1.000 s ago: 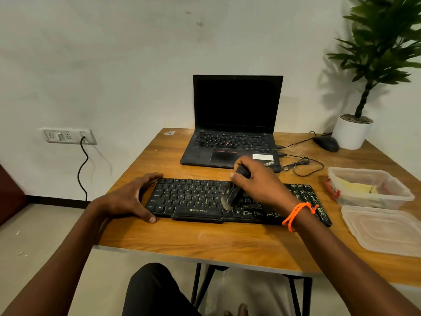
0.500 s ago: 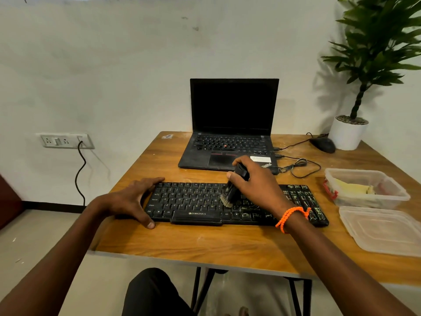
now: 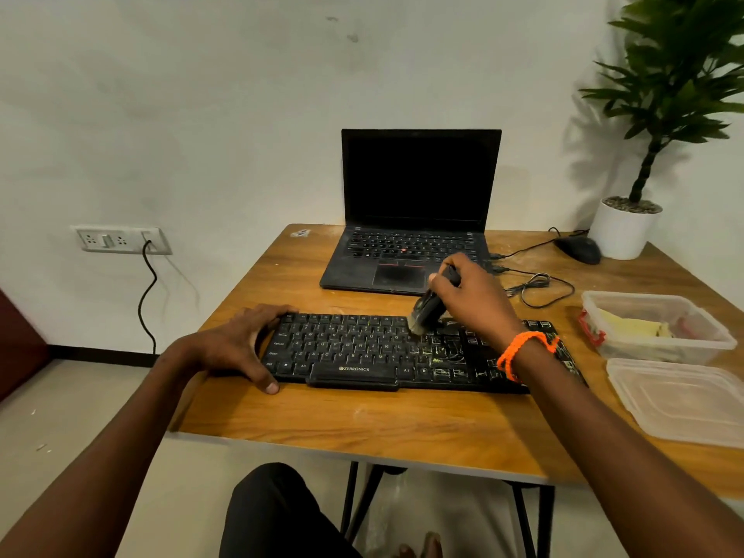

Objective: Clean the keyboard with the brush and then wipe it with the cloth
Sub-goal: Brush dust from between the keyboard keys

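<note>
Item: my right hand (image 3: 473, 300), fingers curled round the brush (image 3: 427, 312) at the keyboard (image 3: 362, 348) far edge, left hand (image 3: 237, 344) fingers spread bracing its end; risk: hard strokes could slide it.

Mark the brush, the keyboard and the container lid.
brush (image 3: 422, 316), head view, on the dark body just above the bristles.
keyboard (image 3: 342, 348), head view, on the letter keys left of the brush.
container lid (image 3: 684, 400), head view, on the flat clear middle of the lid.
</note>
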